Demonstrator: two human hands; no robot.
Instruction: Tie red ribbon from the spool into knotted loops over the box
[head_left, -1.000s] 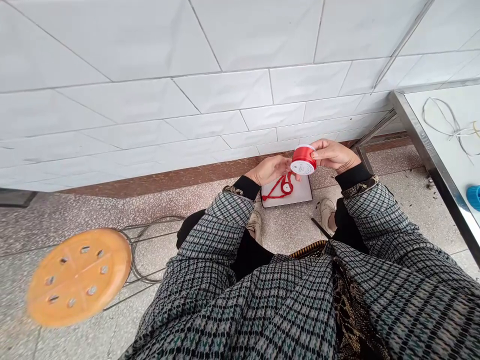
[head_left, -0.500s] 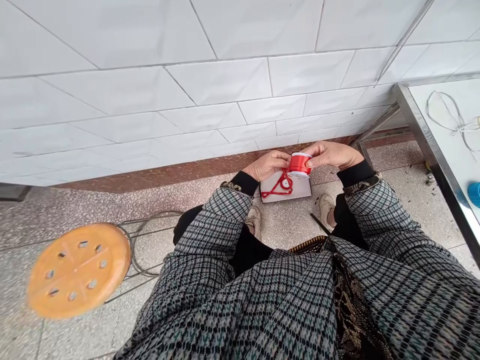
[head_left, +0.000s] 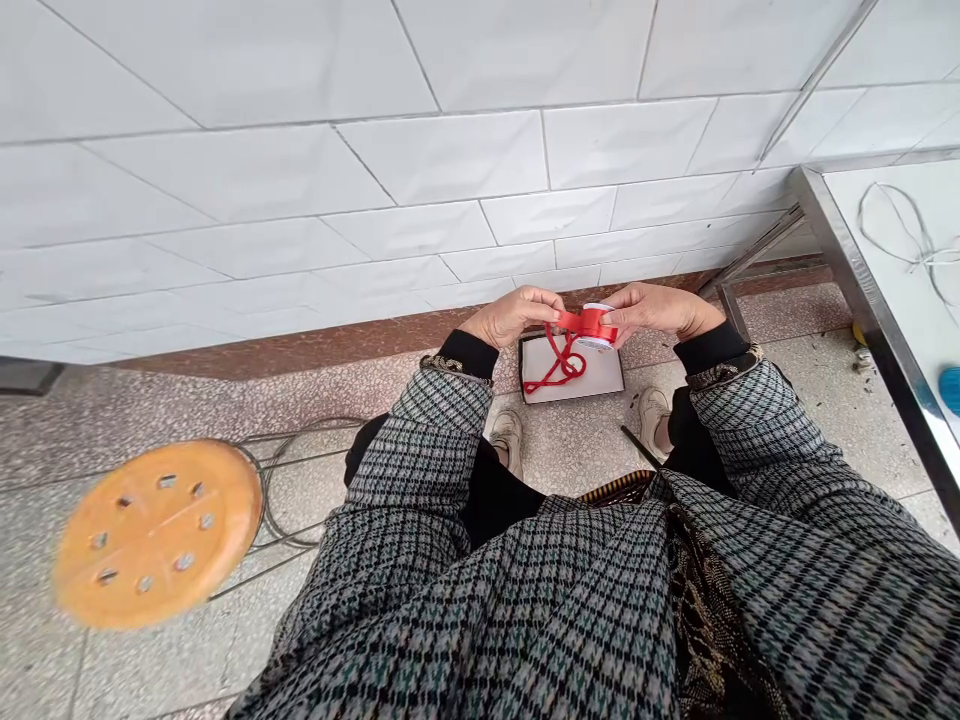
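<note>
My right hand (head_left: pixel 646 308) grips a white-rimmed spool of red ribbon (head_left: pixel 598 326) between thumb and fingers. A short stretch of red ribbon (head_left: pixel 569 321) runs from the spool to my left hand (head_left: pixel 517 316), which pinches its loose end. Below both hands, a shallow white box (head_left: pixel 602 372) with dark edges is on the floor between my feet. A looped red cord (head_left: pixel 564 372) shows against the box's white inside; its upper end passes up close to my left fingertips, and I cannot tell whether it joins what they hold.
To the left stands an orange round stool (head_left: pixel 157 535) with holes in its seat and metal legs. A metal-edged table (head_left: pixel 840 235) on the right bears a pale wire coil (head_left: pixel 900 228) and a blue object (head_left: pixel 951 388). White wall tiles (head_left: pixel 442 155) rise ahead.
My left hand has moved left, away from the spool, drawing out a short length of ribbon. The spool stays in my right hand, slightly turned.
</note>
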